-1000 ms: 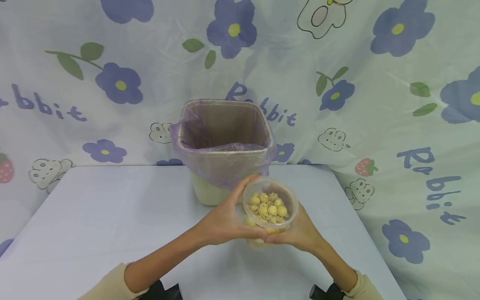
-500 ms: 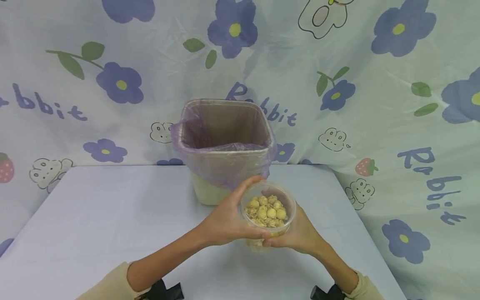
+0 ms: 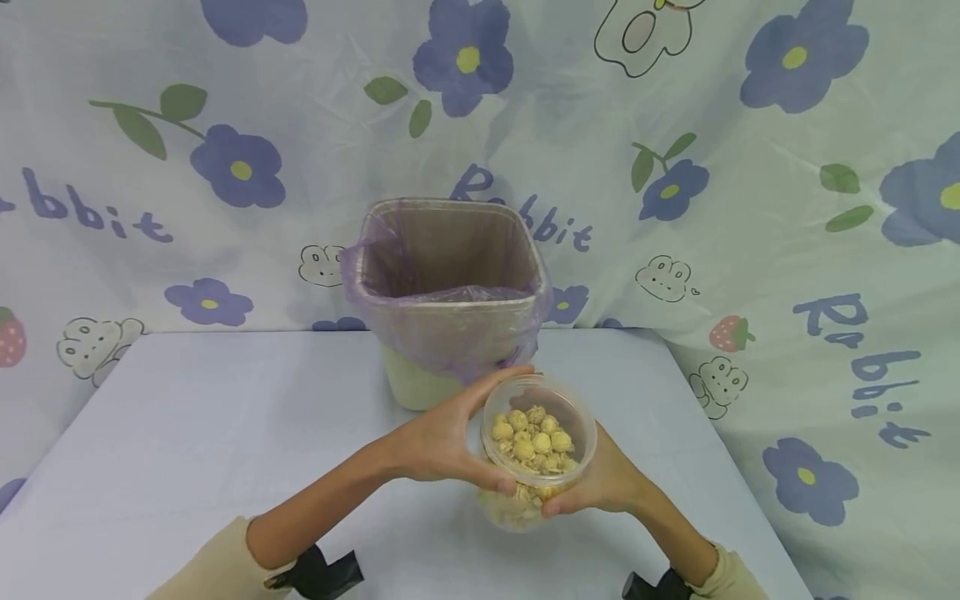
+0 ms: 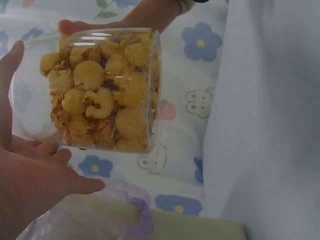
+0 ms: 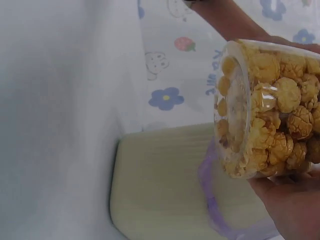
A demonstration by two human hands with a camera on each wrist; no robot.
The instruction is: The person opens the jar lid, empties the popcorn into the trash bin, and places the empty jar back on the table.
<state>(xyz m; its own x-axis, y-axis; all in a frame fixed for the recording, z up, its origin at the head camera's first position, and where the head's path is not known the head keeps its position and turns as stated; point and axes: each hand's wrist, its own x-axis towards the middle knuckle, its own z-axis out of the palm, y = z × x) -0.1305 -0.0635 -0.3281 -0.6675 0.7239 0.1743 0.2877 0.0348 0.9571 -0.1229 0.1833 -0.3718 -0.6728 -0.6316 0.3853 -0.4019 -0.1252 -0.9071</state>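
Clear jar (image 3: 540, 480) of popcorn (image 3: 531, 440) lower than before, left hand (image 3: 444, 442) and right hand (image 3: 606, 473) gripping it, thumbs (image 3: 487, 476) now apart, bag-lined bin (image 3: 414, 379) behind.

Head view: moderately bright, soft, fairly even; light source out of frame, direction unclear.
Backdrop (image 3: 315, 125): faint sheen on creases, upper half; printed outlines readable.
Desk (image 3: 187, 442): pale, diffuse shadow at lower centre.
Bin (image 3: 465, 307): interior shaded, mid-frame.
Jar (image 4: 100, 95): white glare streaks, upper left of left wrist view; bright patch, right side of right wrist view.
Wrist views: dimmer, greyer, softer; desk a near-featureless blur.
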